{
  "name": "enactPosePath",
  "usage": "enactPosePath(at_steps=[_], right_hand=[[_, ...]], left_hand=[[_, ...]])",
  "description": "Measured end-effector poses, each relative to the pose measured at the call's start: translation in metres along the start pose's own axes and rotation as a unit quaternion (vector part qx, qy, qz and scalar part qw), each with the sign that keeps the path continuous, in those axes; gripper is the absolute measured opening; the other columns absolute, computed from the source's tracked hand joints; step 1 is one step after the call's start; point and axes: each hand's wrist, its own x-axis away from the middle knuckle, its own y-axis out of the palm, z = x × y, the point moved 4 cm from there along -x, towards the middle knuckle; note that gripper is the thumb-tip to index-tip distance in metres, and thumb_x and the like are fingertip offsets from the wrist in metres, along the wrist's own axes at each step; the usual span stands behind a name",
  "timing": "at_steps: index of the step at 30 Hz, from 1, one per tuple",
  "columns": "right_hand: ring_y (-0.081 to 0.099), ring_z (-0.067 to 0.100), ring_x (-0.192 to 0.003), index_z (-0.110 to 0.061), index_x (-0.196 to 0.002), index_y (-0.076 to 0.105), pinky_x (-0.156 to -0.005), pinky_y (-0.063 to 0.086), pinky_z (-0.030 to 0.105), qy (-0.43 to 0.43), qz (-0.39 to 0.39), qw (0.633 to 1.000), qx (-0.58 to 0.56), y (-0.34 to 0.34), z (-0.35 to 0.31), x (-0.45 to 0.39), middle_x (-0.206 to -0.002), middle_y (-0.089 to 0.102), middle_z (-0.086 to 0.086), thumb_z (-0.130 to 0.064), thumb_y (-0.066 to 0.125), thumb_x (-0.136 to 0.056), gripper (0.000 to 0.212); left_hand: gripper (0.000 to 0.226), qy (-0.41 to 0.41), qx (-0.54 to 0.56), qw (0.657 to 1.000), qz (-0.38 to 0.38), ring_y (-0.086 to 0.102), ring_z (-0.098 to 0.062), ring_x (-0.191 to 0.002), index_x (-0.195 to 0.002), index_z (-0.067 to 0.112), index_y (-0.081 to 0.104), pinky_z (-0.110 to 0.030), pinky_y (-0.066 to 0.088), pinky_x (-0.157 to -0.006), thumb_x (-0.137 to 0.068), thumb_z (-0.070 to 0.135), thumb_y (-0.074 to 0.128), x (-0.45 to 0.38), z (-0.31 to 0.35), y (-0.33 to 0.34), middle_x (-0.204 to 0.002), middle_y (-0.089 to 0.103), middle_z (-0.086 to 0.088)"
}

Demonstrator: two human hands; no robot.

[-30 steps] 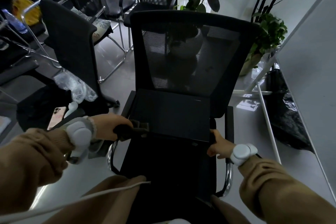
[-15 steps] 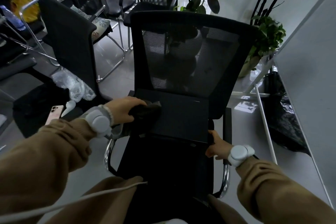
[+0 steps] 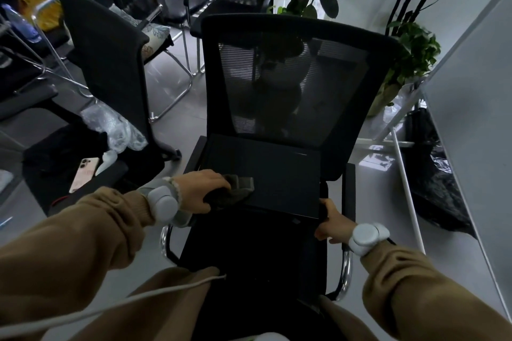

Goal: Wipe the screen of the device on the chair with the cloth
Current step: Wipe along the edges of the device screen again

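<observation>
A black flat device with a dark screen (image 3: 279,171) leans on the seat of a black mesh office chair (image 3: 291,69). My left hand (image 3: 201,188) presses a dark grey cloth (image 3: 235,188) against the lower left part of the screen. My right hand (image 3: 331,221) grips the device's lower right corner. Both wrists wear white bands over tan sleeves.
A second black chair (image 3: 110,63) stands to the left, with crumpled plastic (image 3: 113,127) and a pink phone (image 3: 84,174) beside it. Potted plants (image 3: 410,55) stand at the back right. A white panel (image 3: 471,108) runs along the right. A white cable (image 3: 110,310) crosses my lap.
My left hand carried the cloth from the device's left edge onto the screen and has slid it down and rightward. My right hand kept its hold on the corner.
</observation>
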Motion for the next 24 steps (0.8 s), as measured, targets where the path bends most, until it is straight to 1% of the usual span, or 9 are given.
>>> enactPosePath(at_steps=[4,7,10,11,13,14,18,21,24], right_hand=[[0.058,0.026,-0.081,-0.031,-0.143,0.014,-0.059,0.046,0.026,0.007,0.001,1.0,0.005,0.001,0.003,-0.003,-0.105,0.06,0.018,0.001,0.057,-0.081,0.082],[0.06,0.026,-0.084,-0.033,-0.142,0.015,-0.067,0.049,0.03,0.012,-0.004,1.0,0.005,-0.003,0.004,-0.003,-0.109,0.062,0.021,0.0,0.058,-0.079,0.083],[0.059,0.023,-0.086,-0.031,-0.145,0.021,-0.075,0.052,0.031,0.007,-0.024,0.999,0.037,-0.016,-0.002,-0.003,-0.099,0.062,0.014,0.0,0.058,-0.082,0.079],[0.06,0.023,-0.088,-0.029,-0.145,0.024,-0.079,0.054,0.033,0.003,-0.023,0.998,0.057,-0.023,-0.005,-0.003,-0.1,0.062,0.013,0.0,0.057,-0.084,0.076],[0.062,0.029,-0.099,-0.026,-0.145,0.03,-0.091,0.053,0.038,-0.008,0.004,0.995,0.097,-0.039,-0.011,-0.002,-0.117,0.06,0.016,0.0,0.054,-0.088,0.067],[0.061,0.03,-0.103,-0.025,-0.144,0.032,-0.093,0.051,0.037,-0.014,0.024,0.993,0.112,-0.047,-0.015,-0.002,-0.123,0.057,0.016,-0.001,0.051,-0.09,0.063],[0.054,0.022,-0.092,-0.018,-0.141,0.039,-0.084,0.044,0.031,-0.065,0.105,0.984,0.128,-0.073,-0.038,-0.003,-0.112,0.057,0.014,-0.005,0.043,-0.095,0.048],[0.054,0.024,-0.109,-0.019,-0.143,0.035,-0.09,0.041,0.027,-0.11,0.115,0.975,0.152,-0.077,-0.069,-0.005,-0.131,0.049,0.014,-0.006,0.046,-0.094,0.051],[0.048,0.027,-0.123,-0.029,-0.146,0.028,-0.101,0.042,0.031,-0.16,0.099,0.969,0.16,-0.069,-0.11,-0.004,-0.141,0.035,0.012,-0.008,0.048,-0.092,0.061]], left_hand=[[0.06,0.016,0.028,0.999,-0.002,0.043,-0.015,-0.122,-0.133,0.023,0.043,-0.023,0.032,-0.105,-0.077,0.021,0.063,0.012,0.007,0.011,-0.131,0.048,0.0],[0.06,0.013,0.042,0.998,-0.048,0.046,-0.012,-0.121,-0.133,0.027,0.042,-0.023,0.035,-0.105,-0.076,0.022,0.063,0.023,0.009,0.025,-0.131,0.049,0.004],[0.058,-0.008,0.047,0.995,-0.092,0.05,-0.013,-0.117,-0.132,0.03,0.041,-0.022,0.039,-0.099,-0.078,0.026,0.061,0.037,0.005,0.042,-0.128,0.051,0.004],[0.056,-0.017,0.05,0.994,-0.094,0.051,-0.012,-0.115,-0.13,0.031,0.042,-0.019,0.038,-0.096,-0.078,0.026,0.06,0.041,0.002,0.044,-0.126,0.053,0.005],[0.052,-0.041,0.057,0.994,-0.081,0.054,-0.011,-0.113,-0.127,0.032,0.045,-0.016,0.038,-0.092,-0.078,0.025,0.06,0.05,-0.008,0.044,-0.122,0.057,0.007],[0.051,-0.058,0.058,0.994,-0.071,0.055,-0.01,-0.112,-0.127,0.032,0.046,-0.015,0.039,-0.092,-0.078,0.025,0.06,0.054,-0.014,0.042,-0.121,0.058,0.008],[0.049,-0.11,0.043,0.993,-0.024,0.058,-0.012,-0.107,-0.124,0.029,0.05,-0.018,0.041,-0.09,-0.077,0.024,0.061,0.069,-0.044,0.021,-0.117,0.061,0.007],[0.049,-0.145,0.022,0.989,0.013,0.059,-0.011,-0.107,-0.121,0.033,0.051,-0.026,0.046,-0.092,-0.074,0.025,0.061,0.079,-0.068,0.002,-0.115,0.061,0.009],[0.057,-0.153,-0.016,0.988,0.01,0.055,-0.014,-0.114,-0.127,0.034,0.047,-0.031,0.045,-0.096,-0.073,0.023,0.061,0.077,-0.088,-0.011,-0.121,0.057,0.008]])
